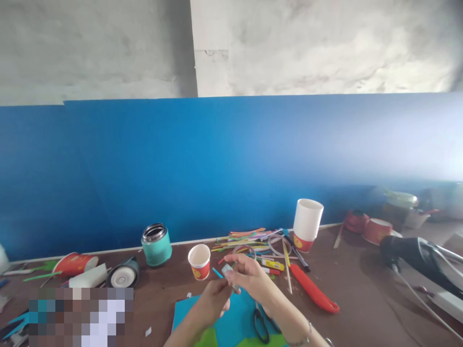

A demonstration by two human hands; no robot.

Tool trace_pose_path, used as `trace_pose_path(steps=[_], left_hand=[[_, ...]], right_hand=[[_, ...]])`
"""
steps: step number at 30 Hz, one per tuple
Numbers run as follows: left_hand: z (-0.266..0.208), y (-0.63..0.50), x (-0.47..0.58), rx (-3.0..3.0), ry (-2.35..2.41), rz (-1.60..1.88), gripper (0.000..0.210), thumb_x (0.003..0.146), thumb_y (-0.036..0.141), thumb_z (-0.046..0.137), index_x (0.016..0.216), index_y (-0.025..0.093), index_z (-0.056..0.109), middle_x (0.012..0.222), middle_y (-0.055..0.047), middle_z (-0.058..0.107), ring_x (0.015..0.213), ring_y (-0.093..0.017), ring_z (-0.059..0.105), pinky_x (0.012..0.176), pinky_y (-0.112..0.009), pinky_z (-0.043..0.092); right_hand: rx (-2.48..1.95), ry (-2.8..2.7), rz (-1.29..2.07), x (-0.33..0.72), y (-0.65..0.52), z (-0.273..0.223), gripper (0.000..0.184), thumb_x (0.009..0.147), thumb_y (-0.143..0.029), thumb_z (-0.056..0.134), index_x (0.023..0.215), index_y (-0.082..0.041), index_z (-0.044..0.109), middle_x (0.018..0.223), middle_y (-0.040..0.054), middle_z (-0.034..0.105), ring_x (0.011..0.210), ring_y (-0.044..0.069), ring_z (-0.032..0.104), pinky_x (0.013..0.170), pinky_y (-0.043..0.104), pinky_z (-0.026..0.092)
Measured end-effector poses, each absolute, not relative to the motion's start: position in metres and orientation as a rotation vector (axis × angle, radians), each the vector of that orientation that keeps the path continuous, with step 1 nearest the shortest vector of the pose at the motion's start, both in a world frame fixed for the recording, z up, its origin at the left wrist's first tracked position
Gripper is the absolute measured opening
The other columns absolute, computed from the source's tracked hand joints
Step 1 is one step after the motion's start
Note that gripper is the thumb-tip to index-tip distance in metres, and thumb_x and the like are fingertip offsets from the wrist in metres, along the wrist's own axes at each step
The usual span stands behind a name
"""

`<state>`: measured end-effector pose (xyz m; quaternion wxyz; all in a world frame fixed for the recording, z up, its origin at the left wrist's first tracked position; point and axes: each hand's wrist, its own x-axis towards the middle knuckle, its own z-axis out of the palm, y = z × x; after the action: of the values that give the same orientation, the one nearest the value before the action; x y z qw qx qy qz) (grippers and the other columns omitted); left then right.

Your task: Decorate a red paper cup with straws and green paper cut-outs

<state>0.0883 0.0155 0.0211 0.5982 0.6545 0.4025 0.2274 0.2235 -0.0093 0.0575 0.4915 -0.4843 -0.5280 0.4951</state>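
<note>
Both my hands meet above the blue paper [188,308]. Between the thumb and fingers of my right hand [251,279], a small pale grey piece [227,271] is pinched; its kind is unclear. My left hand [216,300] is closed just below, its fingertips against the right hand, and what it holds is hidden. A short blue stick [217,273] shows beside the fingers. Under my right wrist lie black-handled scissors [260,324], partly covered. Green paper [208,338] lies at the near edge. Behind my hands stands a small paper cup [199,262].
Straws and sticks [249,238] are heaped by the blue partition [217,168]. Stacked paper cups [307,224], a long red plastic tool [314,289] and a black hair dryer [415,255] are right. A teal flask [156,246] and tipped red cup [75,263] are left.
</note>
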Motion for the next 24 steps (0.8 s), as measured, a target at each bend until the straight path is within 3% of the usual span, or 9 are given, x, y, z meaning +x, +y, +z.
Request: trace_pose_path(steps=[5, 11, 16, 24], left_hand=[[0.011, 0.022, 0.089, 1.73, 1.017, 0.815, 0.033, 0.081, 0.046, 0.038, 0.062, 0.02, 0.043, 0.05, 0.006, 0.034, 0.049, -0.011, 0.035, 0.048, -0.023, 0.025], [0.008, 0.027, 0.087, 1.828, 1.144, 0.951, 0.028, 0.085, 0.037, 0.035, 0.063, 0.021, 0.04, 0.059, 0.004, 0.04, 0.059, -0.015, 0.043, 0.055, -0.024, 0.028], [0.015, 0.029, 0.083, 1.718, 1.142, 0.936, 0.034, 0.085, 0.045, 0.035, 0.069, 0.019, 0.049, 0.055, 0.005, 0.038, 0.056, -0.014, 0.04, 0.053, -0.024, 0.027], [0.014, 0.033, 0.085, 1.448, 0.951, 0.961, 0.049, 0.073, 0.066, 0.046, 0.07, 0.017, 0.052, 0.05, 0.008, 0.033, 0.049, -0.009, 0.032, 0.047, -0.022, 0.022]], right_hand=[[-1.239, -1.382, 1.052, 0.223, -0.013, 0.064, 0.031, 0.076, -0.037, 0.06, 0.096, -0.014, 0.062, 0.051, -0.0039, 0.054, 0.05, 0.012, 0.052, 0.051, 0.023, 0.04], [-1.317, -1.456, 0.952, 0.226, -0.014, 0.062, 0.024, 0.078, -0.031, 0.055, 0.094, -0.015, 0.063, 0.051, -0.0038, 0.053, 0.049, 0.012, 0.051, 0.048, 0.022, 0.037], [-1.346, -1.45, 0.919, 0.228, -0.014, 0.062, 0.019, 0.078, -0.03, 0.055, 0.087, -0.016, 0.064, 0.048, -0.0049, 0.049, 0.044, 0.009, 0.042, 0.043, 0.02, 0.032], [-1.396, -1.538, 0.854, 0.236, -0.013, 0.063, 0.018, 0.076, -0.027, 0.053, 0.081, -0.017, 0.068, 0.048, -0.0028, 0.053, 0.044, 0.01, 0.045, 0.044, 0.021, 0.032]])
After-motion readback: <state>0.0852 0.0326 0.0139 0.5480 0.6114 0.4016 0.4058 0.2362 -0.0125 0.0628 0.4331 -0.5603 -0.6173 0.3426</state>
